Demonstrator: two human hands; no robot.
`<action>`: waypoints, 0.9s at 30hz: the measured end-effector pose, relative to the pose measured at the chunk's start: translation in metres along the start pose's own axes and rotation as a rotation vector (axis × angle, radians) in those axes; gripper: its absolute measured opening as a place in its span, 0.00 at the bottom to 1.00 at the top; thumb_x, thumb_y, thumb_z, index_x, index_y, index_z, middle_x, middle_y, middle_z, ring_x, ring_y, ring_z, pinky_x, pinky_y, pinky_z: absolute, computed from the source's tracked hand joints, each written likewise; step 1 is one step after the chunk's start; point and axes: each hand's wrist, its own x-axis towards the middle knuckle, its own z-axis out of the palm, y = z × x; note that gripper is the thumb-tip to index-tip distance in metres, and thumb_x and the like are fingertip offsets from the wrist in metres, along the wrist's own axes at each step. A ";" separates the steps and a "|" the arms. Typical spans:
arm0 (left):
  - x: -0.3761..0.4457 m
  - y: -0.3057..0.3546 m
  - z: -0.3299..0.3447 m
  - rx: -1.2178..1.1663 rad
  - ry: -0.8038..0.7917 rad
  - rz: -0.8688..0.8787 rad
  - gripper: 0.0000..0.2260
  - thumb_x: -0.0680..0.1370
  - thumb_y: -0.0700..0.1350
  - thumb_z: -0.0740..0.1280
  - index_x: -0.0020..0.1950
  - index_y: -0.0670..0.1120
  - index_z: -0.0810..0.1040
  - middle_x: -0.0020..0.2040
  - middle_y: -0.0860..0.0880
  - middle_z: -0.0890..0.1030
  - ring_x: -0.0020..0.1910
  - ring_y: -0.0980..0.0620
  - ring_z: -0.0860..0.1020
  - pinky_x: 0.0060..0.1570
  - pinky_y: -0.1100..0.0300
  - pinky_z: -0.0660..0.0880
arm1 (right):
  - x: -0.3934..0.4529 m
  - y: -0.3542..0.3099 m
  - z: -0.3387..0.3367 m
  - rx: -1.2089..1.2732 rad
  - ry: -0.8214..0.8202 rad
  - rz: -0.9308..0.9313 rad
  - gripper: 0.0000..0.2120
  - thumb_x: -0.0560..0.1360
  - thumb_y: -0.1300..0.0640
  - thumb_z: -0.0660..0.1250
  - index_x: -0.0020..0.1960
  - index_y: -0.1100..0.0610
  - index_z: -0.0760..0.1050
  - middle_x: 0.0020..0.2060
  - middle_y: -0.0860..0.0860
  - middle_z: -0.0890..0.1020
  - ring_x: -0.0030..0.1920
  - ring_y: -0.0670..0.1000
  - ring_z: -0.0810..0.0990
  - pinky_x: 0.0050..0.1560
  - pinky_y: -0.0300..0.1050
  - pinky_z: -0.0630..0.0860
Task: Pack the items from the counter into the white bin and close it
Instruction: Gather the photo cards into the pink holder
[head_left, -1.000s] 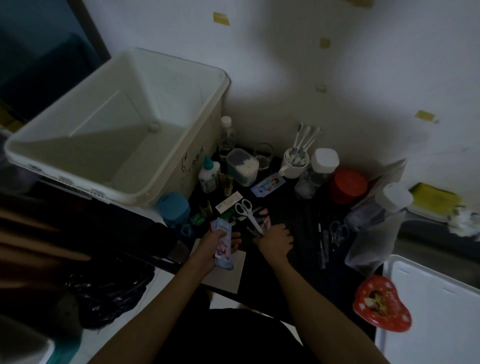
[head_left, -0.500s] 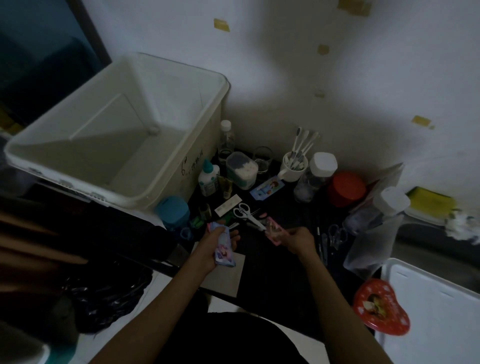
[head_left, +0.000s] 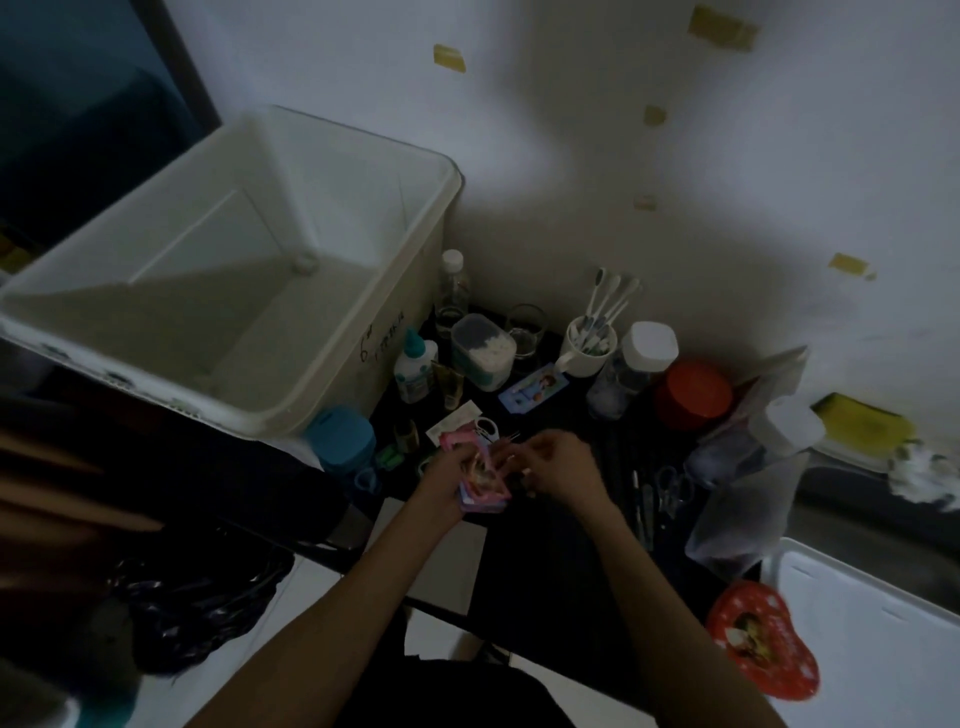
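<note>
Nearest to us, at 5 o'clock, a red heart tin (head_left: 759, 638) lies against a white lid (head_left: 878, 629) that fills the lower right corner. At 8 o'clock a black bag (head_left: 208, 603) slumps on the floor.

At the centre we see both hands meet over the dark counter (head_left: 550, 545). The left hand (head_left: 447, 475) curls its fingers round a small stack of pink cards (head_left: 480, 480), which it holds up off the counter with a printed face towards us. The right hand (head_left: 558, 467) sits just at 3 o'clock from the stack, its fingers bent in towards the cards' edge — whether they pinch a card or only touch it we cannot tell, as the picture is dim and blurred there. Under the wrists a pale paper sheet (head_left: 447, 564) lies at the counter's front edge.

At 3 o'clock from the hands lie small scissors (head_left: 672, 486) and a clear bag (head_left: 748, 499). At 9 o'clock stands a blue cup (head_left: 343, 439).

Further back, from 11 to 1 o'clock, we find a glue bottle (head_left: 413, 366), a cotton swab tub (head_left: 482, 351), a glass (head_left: 524, 330), a mug (head_left: 587, 348) of toothbrushes, a white-capped jar (head_left: 636, 364) and a red lid (head_left: 693, 395).

The white bin (head_left: 363, 332) stands open at 10 o'clock, with nothing visible inside — its near wall touches the counter's left end.
</note>
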 end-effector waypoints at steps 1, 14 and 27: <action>0.001 0.002 -0.004 -0.028 0.004 0.023 0.15 0.85 0.40 0.52 0.69 0.38 0.67 0.56 0.39 0.77 0.60 0.38 0.75 0.53 0.49 0.76 | 0.020 0.001 -0.004 -0.147 0.115 -0.062 0.09 0.77 0.57 0.68 0.51 0.63 0.80 0.43 0.57 0.85 0.43 0.54 0.85 0.44 0.44 0.79; 0.009 0.016 -0.038 0.097 -0.067 0.056 0.14 0.84 0.38 0.52 0.51 0.44 0.76 0.40 0.43 0.85 0.46 0.44 0.79 0.45 0.53 0.78 | 0.127 0.046 -0.013 -1.095 -0.011 -0.389 0.34 0.72 0.62 0.68 0.76 0.57 0.60 0.74 0.56 0.65 0.71 0.61 0.66 0.62 0.54 0.71; 0.013 0.013 -0.037 0.060 0.047 0.060 0.08 0.84 0.39 0.55 0.56 0.47 0.73 0.47 0.41 0.80 0.40 0.46 0.80 0.39 0.56 0.77 | 0.118 0.048 -0.019 -0.891 -0.114 0.025 0.29 0.70 0.39 0.71 0.55 0.63 0.72 0.55 0.63 0.78 0.52 0.59 0.78 0.44 0.45 0.71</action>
